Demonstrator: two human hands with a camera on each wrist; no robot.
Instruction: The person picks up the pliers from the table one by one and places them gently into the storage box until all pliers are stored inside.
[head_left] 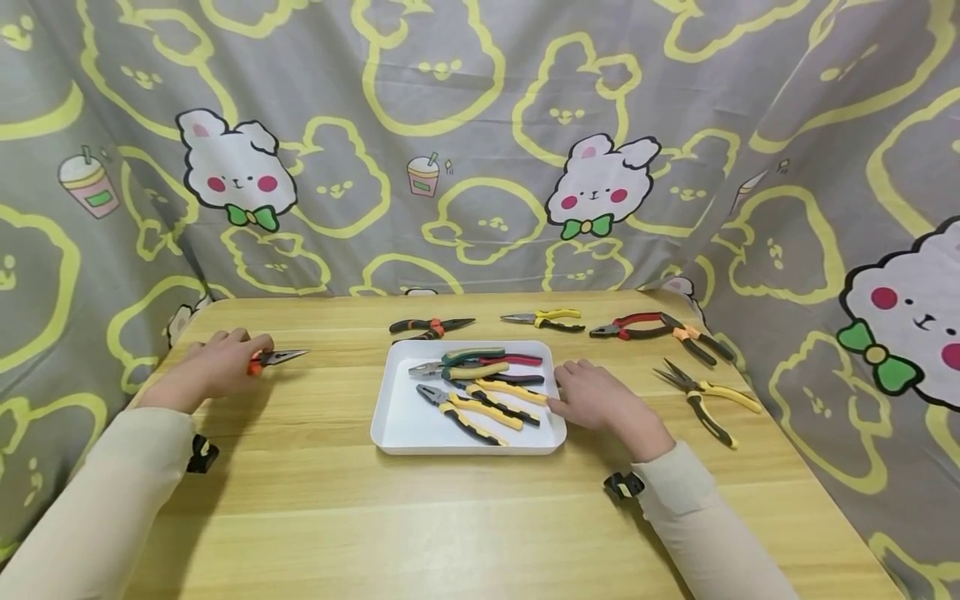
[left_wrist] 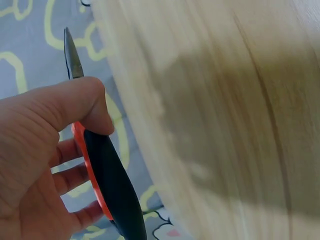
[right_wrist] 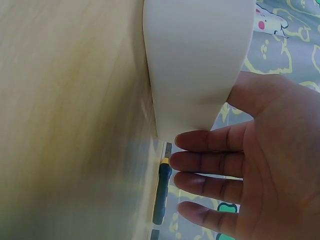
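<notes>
Long-nose pliers [left_wrist: 116, 185] are showing a slim grey nose tapering to a fine point, with dark, thickly padded handles edged in bright orange-red. The left hand [left_wrist: 32, 135] is pinching them near the pivot, its thumb pressing across the front and its other fingers curling behind the handles. They are sitting over the left part of the wooden table [head_left: 450, 533], nose pointing rightward, well apart from the white tray [head_left: 472, 450].

In that tray, nearest the front, two pairs of yellow-and-black pliers [head_left: 448, 406] are lying aslant; behind them a green-and-tan pair [head_left: 452, 361] is overlapping a red-handled pair [head_left: 525, 361]. The right hand [head_left: 596, 402] is touching the tray's right side, fingers spreading straight and apart, thumb lying over the rim.

Farther right, yellow-and-black long-nose pliers [head_left: 697, 389] are resting with handles splayed. Beyond them, red-and-black combination pliers [head_left: 621, 325] are lying against an orange-and-black pair [head_left: 682, 333]. Behind the tray, yellow-handled long-nose pliers [head_left: 543, 318] and orange-marked black pliers [head_left: 437, 325] are lying near the table's back edge, and a grey rabbit-print cloth [head_left: 487, 150] is hanging behind everything.
</notes>
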